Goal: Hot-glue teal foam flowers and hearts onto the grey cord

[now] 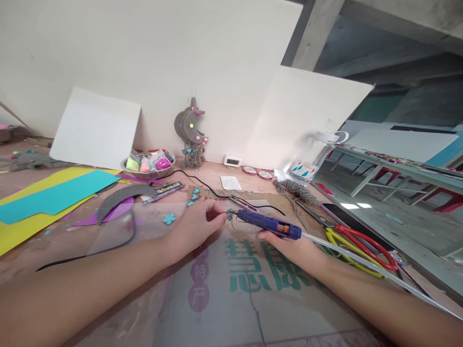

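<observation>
My right hand [289, 243] grips a blue glue gun [269, 224] with a clear glue stick trailing out behind it toward the lower right. The nozzle points left at a small teal piece [229, 215]. My left hand [198, 221] pinches that piece between thumb and fingertips, right at the nozzle. Both hands hover over a printed plastic sheet [238, 284] with green characters. A small teal flower cutout [169, 219] lies just left of my left hand.
Teal and yellow foam sheets [54, 197] lie at left, with a grey crescent [123, 195]. A metal bowl of coloured packets [148, 165] and a hanging moon ornament [191, 132] stand by the wall. Scissors [358, 246], a phone [347, 219], twine [294, 189] and a black cable [202, 185] are nearby.
</observation>
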The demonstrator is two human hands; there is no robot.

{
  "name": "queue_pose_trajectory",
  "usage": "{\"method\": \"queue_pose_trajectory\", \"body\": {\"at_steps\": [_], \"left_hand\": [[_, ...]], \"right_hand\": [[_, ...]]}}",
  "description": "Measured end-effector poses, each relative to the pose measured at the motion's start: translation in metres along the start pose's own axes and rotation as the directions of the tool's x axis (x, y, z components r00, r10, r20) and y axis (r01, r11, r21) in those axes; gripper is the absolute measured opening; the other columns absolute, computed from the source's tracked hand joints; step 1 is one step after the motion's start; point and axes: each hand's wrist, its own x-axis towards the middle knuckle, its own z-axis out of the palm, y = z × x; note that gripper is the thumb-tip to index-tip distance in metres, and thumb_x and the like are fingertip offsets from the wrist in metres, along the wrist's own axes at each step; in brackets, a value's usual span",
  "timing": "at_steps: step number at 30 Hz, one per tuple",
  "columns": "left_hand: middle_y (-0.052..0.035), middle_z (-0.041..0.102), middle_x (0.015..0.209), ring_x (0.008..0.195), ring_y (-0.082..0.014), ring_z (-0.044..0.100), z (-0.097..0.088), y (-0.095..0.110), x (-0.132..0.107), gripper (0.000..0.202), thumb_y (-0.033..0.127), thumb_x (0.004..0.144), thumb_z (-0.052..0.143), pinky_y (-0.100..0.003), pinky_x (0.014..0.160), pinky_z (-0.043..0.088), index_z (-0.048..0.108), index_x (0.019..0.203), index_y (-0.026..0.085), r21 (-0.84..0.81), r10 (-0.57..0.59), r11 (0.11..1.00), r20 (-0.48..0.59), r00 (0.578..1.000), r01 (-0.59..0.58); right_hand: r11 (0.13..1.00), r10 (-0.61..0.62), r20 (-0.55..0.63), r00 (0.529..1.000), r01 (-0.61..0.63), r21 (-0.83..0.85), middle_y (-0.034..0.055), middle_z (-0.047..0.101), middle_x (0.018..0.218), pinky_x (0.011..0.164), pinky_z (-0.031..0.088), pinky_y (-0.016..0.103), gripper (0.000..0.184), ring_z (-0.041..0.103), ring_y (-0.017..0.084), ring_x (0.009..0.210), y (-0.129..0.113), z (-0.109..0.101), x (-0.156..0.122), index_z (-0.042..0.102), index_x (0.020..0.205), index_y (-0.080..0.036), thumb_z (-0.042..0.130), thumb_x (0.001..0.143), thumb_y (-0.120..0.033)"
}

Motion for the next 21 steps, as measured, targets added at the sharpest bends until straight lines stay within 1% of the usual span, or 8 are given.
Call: {"method": "queue_pose_trajectory", "body": {"at_steps": [3,7,10,13,15,18,21], "left_hand": [[0.0032,0.064,0.072,0.065,-0.0126,0.056,0.0,-0.0005,-0.0002,0.014,0.031,0.078,0.051,-0.024,0.059,0.039,0.058,0.072,0.02,0.017,-0.005,1.0,-0.006,1.0,0.005],[0.0037,0.064,0.073,0.067,-0.0126,0.057,0.0007,-0.0021,-0.0001,0.015,0.032,0.079,0.051,-0.024,0.06,0.04,0.058,0.073,0.02,0.013,-0.01,1.0,0.002,1.0,0.01],[0.0038,0.063,0.072,0.066,-0.0123,0.057,0.0012,-0.0025,0.0001,0.016,0.033,0.079,0.051,-0.024,0.059,0.04,0.058,0.073,0.02,0.013,-0.017,1.0,0.005,1.0,0.017],[0.0037,0.063,0.072,0.064,-0.0121,0.056,0.0009,-0.0013,-0.0003,0.016,0.033,0.079,0.051,-0.023,0.058,0.039,0.058,0.073,0.02,0.023,-0.014,1.0,-0.002,1.0,0.014],[0.0036,0.063,0.072,0.063,-0.012,0.056,0.0004,0.0,-0.0009,0.016,0.033,0.079,0.051,-0.023,0.058,0.039,0.057,0.073,0.02,0.031,-0.008,0.999,-0.003,1.0,0.008],[0.0041,0.062,0.07,0.06,-0.0114,0.054,-0.0003,0.001,-0.0016,0.016,0.034,0.079,0.05,-0.023,0.054,0.037,0.056,0.073,0.02,0.034,-0.032,0.999,-0.002,0.999,0.032],[0.0044,0.061,0.069,0.058,-0.0112,0.053,-0.0005,0.0001,-0.0016,0.017,0.035,0.08,0.05,-0.023,0.053,0.036,0.056,0.074,0.021,0.03,-0.049,0.998,0.004,0.999,0.049]], "right_hand": [[1.0,0.013,0.0,1.0,-0.013,0.0,-0.0015,0.052,0.065,0.055,0.04,0.025,0.027,0.049,0.014,0.059,0.0016,0.0004,-0.0002,0.053,0.069,-0.02,0.059,0.077,-0.045],[1.0,-0.01,-0.01,1.0,0.01,-0.001,-0.0013,0.053,0.065,0.057,0.041,0.025,0.025,0.05,0.014,0.06,0.0036,0.0009,0.0002,0.054,0.07,-0.02,0.06,0.076,-0.044],[1.0,-0.021,-0.019,1.0,0.021,-0.011,-0.0013,0.054,0.065,0.057,0.041,0.025,0.025,0.05,0.014,0.061,0.0046,0.0009,0.0004,0.055,0.07,-0.019,0.06,0.076,-0.043],[1.0,-0.004,-0.015,1.0,0.004,-0.024,-0.0011,0.054,0.066,0.058,0.041,0.025,0.027,0.05,0.014,0.061,0.0048,0.0008,0.0001,0.054,0.069,-0.019,0.06,0.076,-0.044],[1.0,0.018,-0.011,1.0,-0.018,-0.023,-0.0004,0.056,0.068,0.059,0.043,0.026,0.026,0.052,0.015,0.064,0.0041,0.0007,-0.0003,0.056,0.072,-0.019,0.06,0.076,-0.044],[1.0,0.029,0.006,1.0,-0.029,0.0,0.0005,0.059,0.073,0.061,0.044,0.026,0.024,0.055,0.016,0.068,0.0026,0.0007,-0.0007,0.059,0.079,-0.019,0.059,0.077,-0.044],[1.0,0.026,0.01,1.0,-0.026,0.006,0.0003,0.059,0.073,0.063,0.044,0.026,0.025,0.056,0.016,0.07,0.0035,0.0012,-0.0009,0.059,0.078,-0.02,0.058,0.077,-0.044]]}}
